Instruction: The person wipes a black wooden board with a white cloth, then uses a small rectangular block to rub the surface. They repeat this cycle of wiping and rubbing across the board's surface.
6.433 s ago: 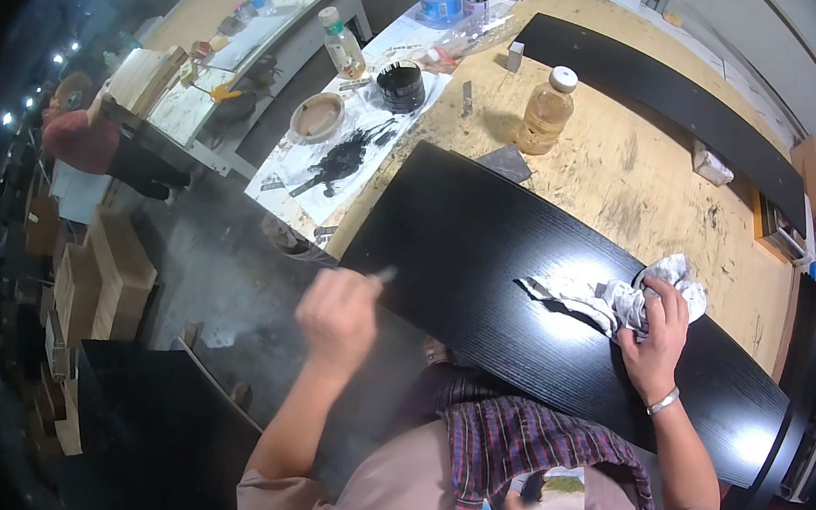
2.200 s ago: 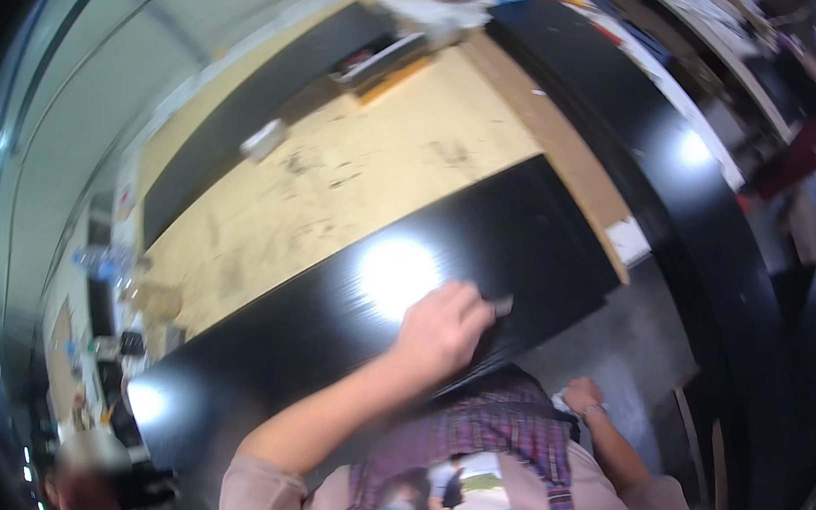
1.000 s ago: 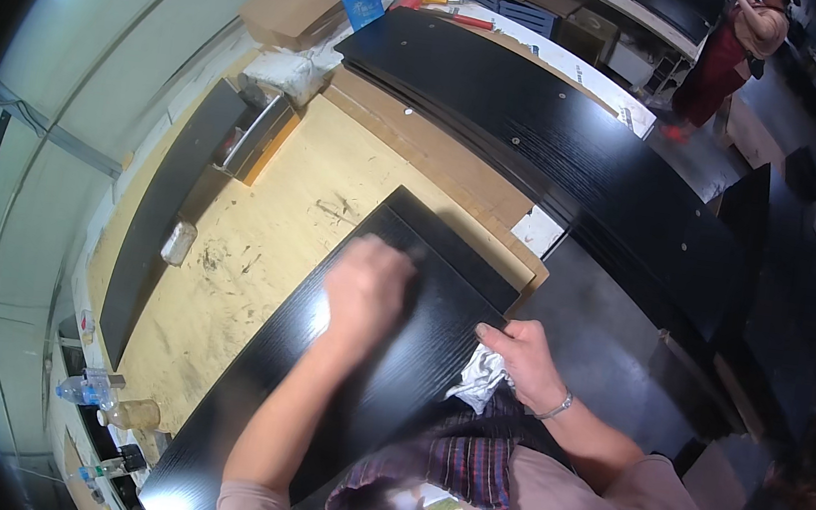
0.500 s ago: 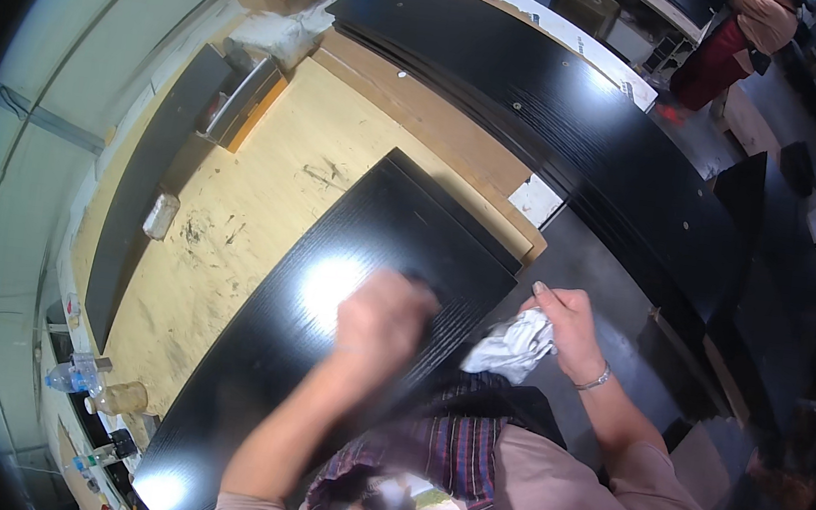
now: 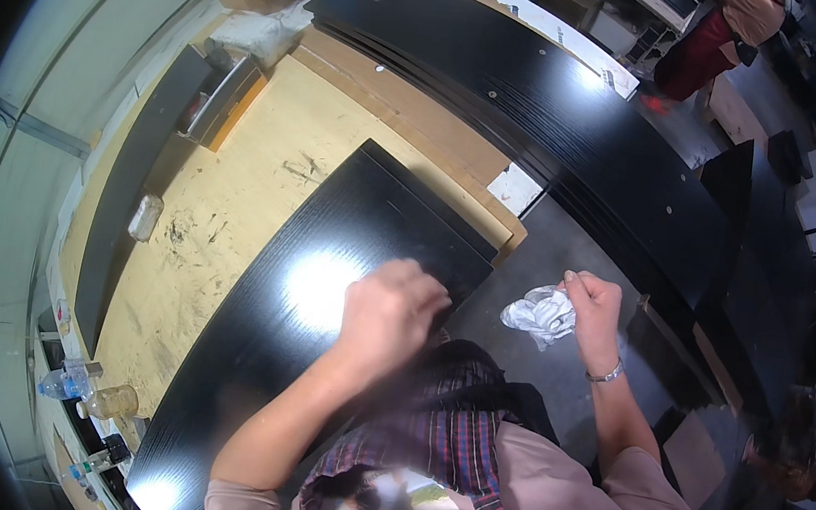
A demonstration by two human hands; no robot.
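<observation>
While the fingers of the left hand (image 5: 390, 305) are curled inward into a loose fist, what is pinched inside them cannot be told, since the hand is blurred; the fist is held over the near right edge of a glossy black panel (image 5: 325, 276), on which a bright patch of reflected light is seen just left of the knuckles; whether the hand touches the surface cannot be told. A crumpled white rag (image 5: 540, 314) is gripped by the closed fingers of the right hand (image 5: 595, 307), which is held off the panel, above the grey floor (image 5: 570, 243) to its right; a metal bracelet (image 5: 606, 375) is worn at that wrist. The panel is laid on a scuffed plywood worktop (image 5: 232, 205), slanting from the lower left toward the upper right; a small clear bottle (image 5: 145, 217) is laid on the plywood well to the left, and more bottles (image 5: 86, 390) are stood at the lower left rim. Beyond the worktop a long stack of black panels (image 5: 544, 119) is spread across the upper part of the view; at the top right another person in red trousers (image 5: 697, 56) is partly seen.
</observation>
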